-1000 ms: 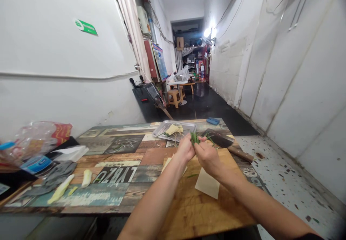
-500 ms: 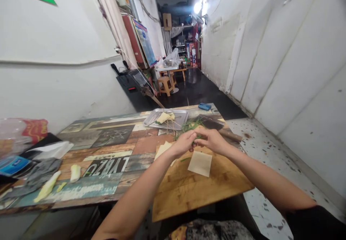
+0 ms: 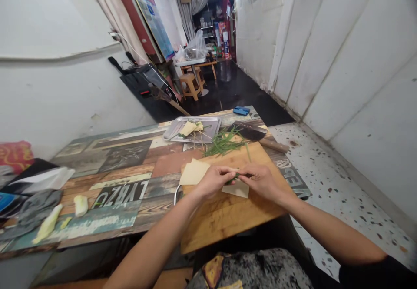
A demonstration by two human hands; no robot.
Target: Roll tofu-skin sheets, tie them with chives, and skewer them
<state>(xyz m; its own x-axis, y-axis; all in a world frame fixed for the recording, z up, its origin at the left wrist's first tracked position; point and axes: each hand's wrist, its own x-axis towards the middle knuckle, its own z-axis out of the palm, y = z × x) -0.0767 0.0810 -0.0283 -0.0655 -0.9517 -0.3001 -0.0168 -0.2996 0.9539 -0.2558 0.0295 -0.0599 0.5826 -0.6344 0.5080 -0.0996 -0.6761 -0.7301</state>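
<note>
My left hand (image 3: 215,181) and my right hand (image 3: 260,181) meet above the wooden cutting board (image 3: 215,228). Both sets of fingers pinch a small bunch of green strips (image 3: 236,177), partly hidden by the fingertips. Just under them lies a pale yellow square sheet (image 3: 238,190), like tofu skin, half covered by the hands. More such sheets (image 3: 194,171) overlap at the board's left edge. Past my hands, a loose heap of long green leaf strips (image 3: 224,143) spreads over the far edge of the board.
A metal tray (image 3: 213,126) holds rolled yellow pieces on thin sticks. Beside it lies a cleaver (image 3: 250,131) with its wooden handle pointing right, and a blue object (image 3: 241,111) sits at the far table edge. Pale vegetable pieces (image 3: 81,205) and a grey cloth (image 3: 41,210) are at left.
My hands have come nearer to me, uncovering the green heap, and now sit over the single sheet. The green bunch shows between my fingertips. The view has tilted down.
</note>
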